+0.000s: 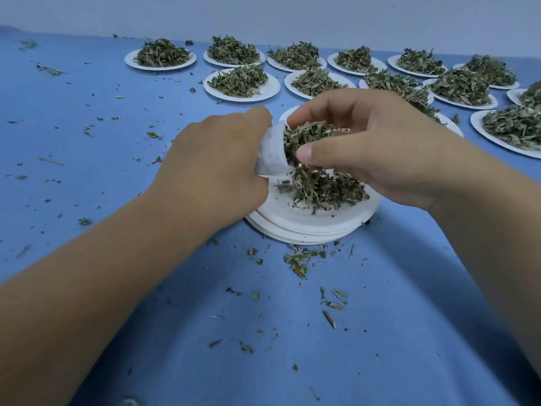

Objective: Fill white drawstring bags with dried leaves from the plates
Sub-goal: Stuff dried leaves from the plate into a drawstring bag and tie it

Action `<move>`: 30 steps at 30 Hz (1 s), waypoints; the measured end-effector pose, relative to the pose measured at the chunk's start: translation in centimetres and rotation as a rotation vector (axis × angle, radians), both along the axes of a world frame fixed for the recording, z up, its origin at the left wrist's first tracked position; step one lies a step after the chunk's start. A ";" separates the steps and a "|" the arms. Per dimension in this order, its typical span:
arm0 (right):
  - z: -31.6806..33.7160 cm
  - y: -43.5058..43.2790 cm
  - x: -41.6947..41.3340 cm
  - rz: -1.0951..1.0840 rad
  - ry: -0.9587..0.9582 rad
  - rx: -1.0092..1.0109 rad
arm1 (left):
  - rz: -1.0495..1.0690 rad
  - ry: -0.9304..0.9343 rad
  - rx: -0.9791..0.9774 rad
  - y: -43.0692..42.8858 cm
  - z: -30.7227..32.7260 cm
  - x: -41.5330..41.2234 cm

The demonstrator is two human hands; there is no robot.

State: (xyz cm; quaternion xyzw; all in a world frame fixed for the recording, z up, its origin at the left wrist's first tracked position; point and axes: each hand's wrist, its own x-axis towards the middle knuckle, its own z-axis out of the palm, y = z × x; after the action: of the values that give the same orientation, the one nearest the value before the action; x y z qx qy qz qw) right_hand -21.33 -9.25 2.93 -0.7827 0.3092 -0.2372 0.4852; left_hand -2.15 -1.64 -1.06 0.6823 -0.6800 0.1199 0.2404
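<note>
My left hand (213, 162) grips a small white drawstring bag (270, 152), its mouth turned to the right. My right hand (371, 142) pinches a clump of dried leaves (307, 136) right at the bag's mouth, thumb and fingers curled round it. Under both hands sits a stack of white paper plates (295, 221); the top plate carries a loose pile of leaves (325, 187). Most of the bag is hidden by my left hand.
Several white plates heaped with dried leaves (241, 83) stand in rows at the back and right of the blue table (380, 332). Leaf crumbs (298, 259) are scattered over the cloth, thickest just in front of the plate stack.
</note>
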 end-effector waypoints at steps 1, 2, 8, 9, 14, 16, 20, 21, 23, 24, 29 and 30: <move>0.0 -0.2 -0.1 0.006 -0.047 0.076 | 0.005 0.009 0.003 0.0 0.0 0.1; 0.1 -0.4 -0.2 0.012 -0.092 0.140 | 0.013 0.018 0.008 0.1 0.0 0.1; -0.2 0.0 0.0 -0.052 -0.141 -0.009 | 0.000 0.058 0.025 0.2 0.1 0.0; -0.3 0.2 0.2 -0.088 -0.130 -0.059 | -0.001 0.065 0.026 0.3 0.2 0.0; -0.9 1.4 1.3 -0.207 -0.176 -0.209 | -0.030 0.140 -0.009 0.4 0.0 -0.1; -1.0 1.8 1.7 -0.228 -0.241 -0.244 | -0.040 0.227 -0.036 0.5 0.0 -0.2; -1.2 2.3 1.9 -0.226 -0.181 -0.376 | -0.051 0.276 -0.029 0.4 -0.1 -0.2; -1.2 2.4 1.8 -0.213 -0.152 -0.401 | -0.042 0.284 -0.024 0.2 -0.2 -0.2; -0.9 2.2 1.5 -0.171 -0.114 -0.431 | -0.015 0.312 -0.017 0.0 -0.3 0.0; -0.8 2.1 1.3 -0.140 -0.098 -0.420 | -0.007 0.319 -0.016 -0.1 -0.4 0.0; -0.1 1.8 0.5 0.066 0.047 -0.302 | -0.007 0.269 -0.014 0.1 -0.4 0.0; -0.1 1.7 0.5 0.081 0.067 -0.313 | -0.004 0.272 -0.008 0.2 -0.4 0.0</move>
State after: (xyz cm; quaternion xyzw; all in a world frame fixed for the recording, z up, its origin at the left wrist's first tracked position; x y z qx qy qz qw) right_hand -20.88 -7.52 2.85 -0.8681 0.2527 -0.2367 0.3558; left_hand -2.19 -1.44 -1.45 0.6901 -0.6418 0.0285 0.3332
